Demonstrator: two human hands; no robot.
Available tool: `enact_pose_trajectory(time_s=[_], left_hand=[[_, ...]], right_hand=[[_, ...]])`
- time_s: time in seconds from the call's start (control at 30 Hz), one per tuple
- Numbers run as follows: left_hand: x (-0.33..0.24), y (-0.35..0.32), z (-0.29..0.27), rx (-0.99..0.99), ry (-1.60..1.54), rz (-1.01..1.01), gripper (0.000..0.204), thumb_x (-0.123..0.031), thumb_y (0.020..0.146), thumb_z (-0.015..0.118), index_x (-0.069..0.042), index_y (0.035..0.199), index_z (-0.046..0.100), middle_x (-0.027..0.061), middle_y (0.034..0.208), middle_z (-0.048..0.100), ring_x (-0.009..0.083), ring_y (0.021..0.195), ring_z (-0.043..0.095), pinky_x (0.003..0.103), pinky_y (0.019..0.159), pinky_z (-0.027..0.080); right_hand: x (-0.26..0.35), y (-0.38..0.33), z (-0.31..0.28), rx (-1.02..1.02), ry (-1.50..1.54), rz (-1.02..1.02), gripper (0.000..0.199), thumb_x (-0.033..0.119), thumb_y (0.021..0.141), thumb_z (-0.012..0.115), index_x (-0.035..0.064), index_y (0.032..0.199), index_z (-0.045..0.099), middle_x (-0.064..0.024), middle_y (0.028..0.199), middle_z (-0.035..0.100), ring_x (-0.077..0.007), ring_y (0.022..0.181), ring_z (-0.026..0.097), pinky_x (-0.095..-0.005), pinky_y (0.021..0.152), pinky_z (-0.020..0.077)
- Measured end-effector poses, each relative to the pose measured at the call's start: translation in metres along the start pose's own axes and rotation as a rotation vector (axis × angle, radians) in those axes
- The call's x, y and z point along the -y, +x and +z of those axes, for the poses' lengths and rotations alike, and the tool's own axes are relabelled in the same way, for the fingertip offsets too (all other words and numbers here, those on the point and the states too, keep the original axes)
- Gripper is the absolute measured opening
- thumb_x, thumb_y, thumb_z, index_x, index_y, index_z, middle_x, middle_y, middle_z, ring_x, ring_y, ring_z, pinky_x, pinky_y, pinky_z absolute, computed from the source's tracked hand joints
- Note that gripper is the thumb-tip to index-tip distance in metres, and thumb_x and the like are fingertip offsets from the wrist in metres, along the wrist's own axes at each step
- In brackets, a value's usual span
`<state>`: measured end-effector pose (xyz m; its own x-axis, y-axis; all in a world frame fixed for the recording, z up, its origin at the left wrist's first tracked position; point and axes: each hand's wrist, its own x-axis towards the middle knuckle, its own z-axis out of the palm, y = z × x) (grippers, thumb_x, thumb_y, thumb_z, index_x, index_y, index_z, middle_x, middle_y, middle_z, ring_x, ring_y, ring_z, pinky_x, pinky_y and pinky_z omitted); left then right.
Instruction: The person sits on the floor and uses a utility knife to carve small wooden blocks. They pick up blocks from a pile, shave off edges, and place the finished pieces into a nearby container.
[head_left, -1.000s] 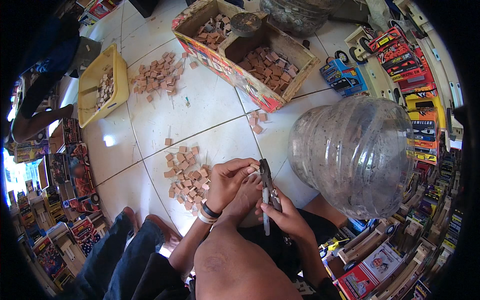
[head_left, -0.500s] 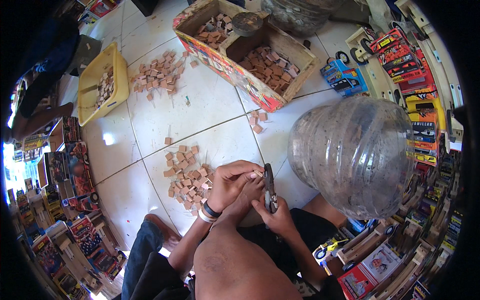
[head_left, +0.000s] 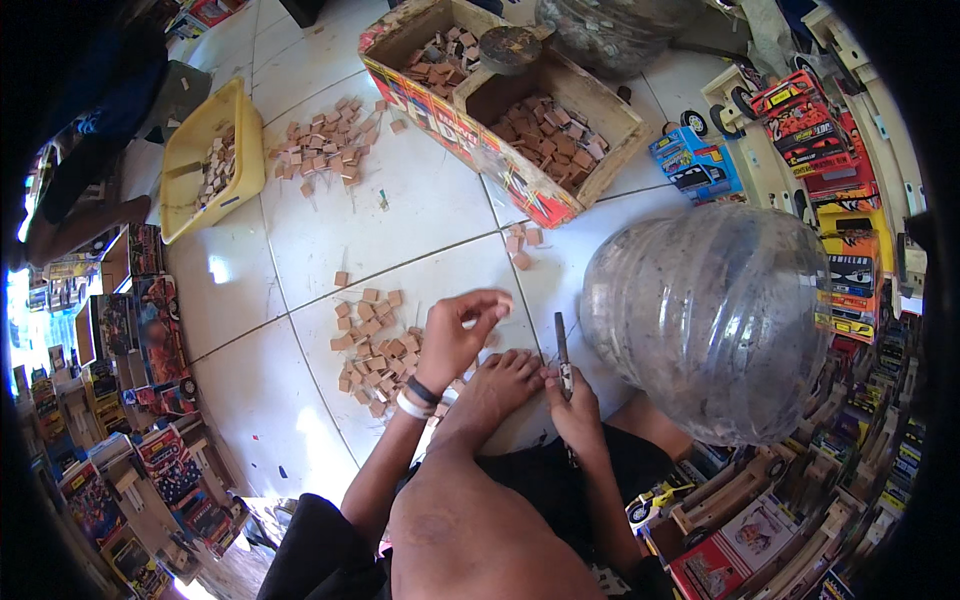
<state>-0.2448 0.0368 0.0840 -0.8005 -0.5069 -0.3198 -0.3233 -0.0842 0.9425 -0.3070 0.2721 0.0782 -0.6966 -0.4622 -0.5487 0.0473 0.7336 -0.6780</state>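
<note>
My left hand (head_left: 460, 335), with a black band and a white band on its wrist, is raised above the tiles. Its thumb and forefinger pinch a small tan wooden block (head_left: 505, 303). To its right, my right hand (head_left: 577, 412) is wrapped round the handles of a pair of dark pliers (head_left: 562, 345), jaws pointing away from me. My bare foot (head_left: 497, 385) rests on the floor between the hands. Left of my left hand lies a loose pile of small brown wooden blocks (head_left: 375, 345), several with thin wires or nails sticking out.
A large clear plastic jug (head_left: 705, 320) lies at the right. Ahead stands a two-part wooden crate (head_left: 500, 150) holding more blocks. A yellow basin (head_left: 250, 160) and another block pile (head_left: 325, 145) are far left. Toy trucks (head_left: 690, 165) line both sides.
My left hand has come away from the pliers and moved up with the block. The right hand with the pliers shifted slightly right. A jeans-clad leg at lower left has gone from view.
</note>
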Motion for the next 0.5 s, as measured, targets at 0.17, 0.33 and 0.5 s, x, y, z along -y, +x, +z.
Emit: enact_pose_trajectory(time_s=[0.17, 0.33, 0.5], left_hand=[[0.017, 0.018, -0.005, -0.270, 0.379, 0.160, 0.025, -0.005, 0.090, 0.076, -0.003, 0.115, 0.073, 0.0156, 0.107, 0.075, 0.0367, 0.092, 0.072, 0.045, 0.080, 0.058], [0.030, -0.022, 0.005, -0.071, 0.794, 0.269, 0.019, -0.010, 0.085, 0.076, -0.005, 0.103, 0.072, 0.0126, 0.093, 0.069, 0.0347, 0.090, 0.065, 0.046, 0.083, 0.054], [0.041, -0.028, 0.004, -0.017, 0.797, 0.257, 0.016, -0.008, 0.084, 0.074, -0.005, 0.100, 0.073, 0.0134, 0.101, 0.069, 0.0365, 0.096, 0.065, 0.045, 0.085, 0.054]], right_hand=[[-0.001, -0.011, -0.019, 0.144, 0.510, 0.302, 0.045, 0.010, 0.103, 0.065, 0.0101, 0.146, 0.057, -0.0006, 0.102, 0.066, -0.0115, 0.091, 0.066, -0.0301, 0.079, 0.0552], [0.018, -0.023, -0.037, 0.270, 0.598, 0.281, 0.058, 0.004, 0.099, 0.065, 0.0079, 0.155, 0.050, -0.0037, 0.110, 0.066, -0.0142, 0.097, 0.066, -0.0335, 0.085, 0.0565], [0.027, -0.035, -0.049, 0.421, 0.748, 0.128, 0.074, 0.002, 0.098, 0.064, 0.0107, 0.165, 0.036, -0.0069, 0.114, 0.064, -0.0151, 0.099, 0.066, -0.0335, 0.088, 0.0564]])
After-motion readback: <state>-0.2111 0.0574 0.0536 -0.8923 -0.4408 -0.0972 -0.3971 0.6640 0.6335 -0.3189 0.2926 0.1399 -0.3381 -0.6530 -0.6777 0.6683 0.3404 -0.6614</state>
